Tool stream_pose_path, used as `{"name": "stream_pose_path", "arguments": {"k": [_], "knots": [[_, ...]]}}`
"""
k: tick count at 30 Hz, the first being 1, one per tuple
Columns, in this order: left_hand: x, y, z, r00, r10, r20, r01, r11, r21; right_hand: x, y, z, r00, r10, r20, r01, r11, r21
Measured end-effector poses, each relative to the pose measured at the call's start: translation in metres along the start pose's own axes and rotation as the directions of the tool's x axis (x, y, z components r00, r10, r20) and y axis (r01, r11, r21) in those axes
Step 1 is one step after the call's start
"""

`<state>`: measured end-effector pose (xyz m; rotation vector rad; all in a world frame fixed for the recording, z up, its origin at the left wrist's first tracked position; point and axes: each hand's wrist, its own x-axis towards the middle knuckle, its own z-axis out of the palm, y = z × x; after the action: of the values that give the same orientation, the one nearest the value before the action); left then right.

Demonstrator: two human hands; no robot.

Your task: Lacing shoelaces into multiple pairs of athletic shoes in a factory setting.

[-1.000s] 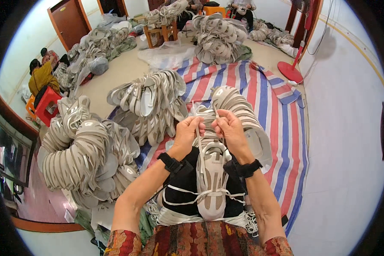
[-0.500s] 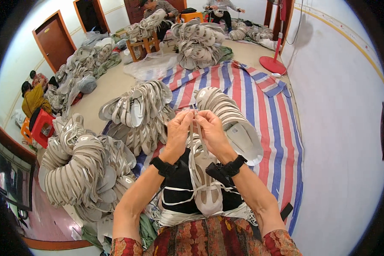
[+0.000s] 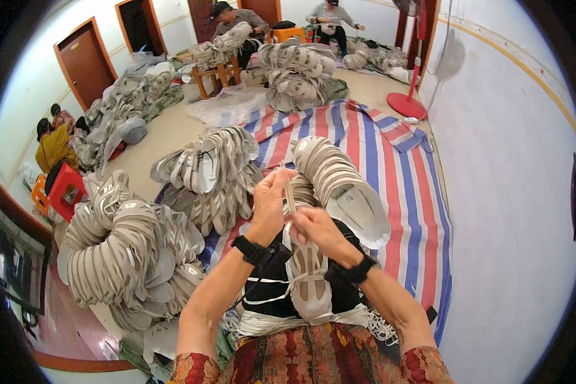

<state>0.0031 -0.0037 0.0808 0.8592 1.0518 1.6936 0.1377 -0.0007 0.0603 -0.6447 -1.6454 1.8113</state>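
Shoe upper [image 3: 312, 299]: off-white with darker beige panels, laid lengthwise over the black cloth [image 3: 262, 292], rounded toe at that cloth's near edge. Lace [image 3: 289, 193]: pale, narrow, straight, near-upright above the black cloth's far side; its lower end is hidden from view.

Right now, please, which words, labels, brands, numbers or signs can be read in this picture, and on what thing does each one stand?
None can be read.
Brown door: small yellow plate, too small to read.
Stack of pale shoe uppers beyond the right hand: small marking inside the end one, too small to read.
Shoe upper on the lap: no readable text.
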Motion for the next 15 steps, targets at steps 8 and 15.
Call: {"name": "stream_pose_path", "arguments": {"k": [8,15], "knots": [[-0.125,-0.052,-0.022,0.624,0.342,0.703,-0.771,0.120,0.626,-0.030,0.003,-0.032,0.978,0.202,-0.044,-0.184,0.948,0.259],[-0.189,-0.081,-0.032,0.342,-0.272,0.899,-0.854,0.308,0.418,-0.034,-0.059,-0.047,0.994,0.112,-0.011,-0.109,0.939,-0.327]]}}
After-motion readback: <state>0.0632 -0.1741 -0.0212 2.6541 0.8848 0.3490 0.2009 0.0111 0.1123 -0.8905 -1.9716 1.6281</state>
